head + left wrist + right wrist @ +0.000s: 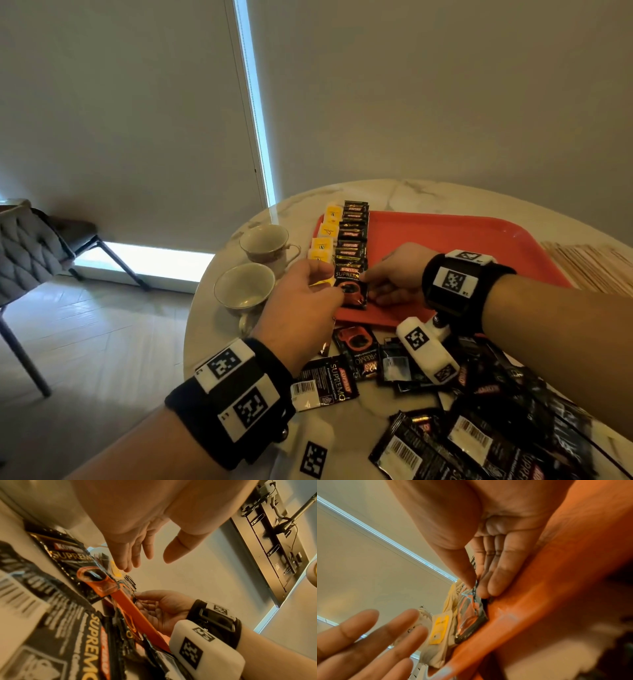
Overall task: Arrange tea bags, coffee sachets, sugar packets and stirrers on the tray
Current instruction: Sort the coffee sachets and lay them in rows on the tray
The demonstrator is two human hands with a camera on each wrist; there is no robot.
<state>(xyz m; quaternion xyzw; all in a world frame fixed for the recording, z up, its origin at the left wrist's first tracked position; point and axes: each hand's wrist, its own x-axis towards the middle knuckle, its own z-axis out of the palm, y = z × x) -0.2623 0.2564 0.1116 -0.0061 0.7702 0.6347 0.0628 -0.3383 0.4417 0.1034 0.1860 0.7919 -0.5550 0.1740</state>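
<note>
My right hand pinches a black coffee sachet between thumb and fingers, holding it at the near end of the sachet row on the red tray, mid-frame. My left hand hovers beside it, fingers relaxed and spread. Yellow tea bags line the tray's left edge; loose sachets litter the surface at lower right

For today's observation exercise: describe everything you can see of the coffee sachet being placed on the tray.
The coffee sachet is a glossy black foil packet printed "SUPREMO" above a red cup picture. It lies nearly flat at the near end of the overlapping sachet row on the red tray, beside yellow tea bags. The right hand pinches its right edge; the left hand is open at its left.
</note>
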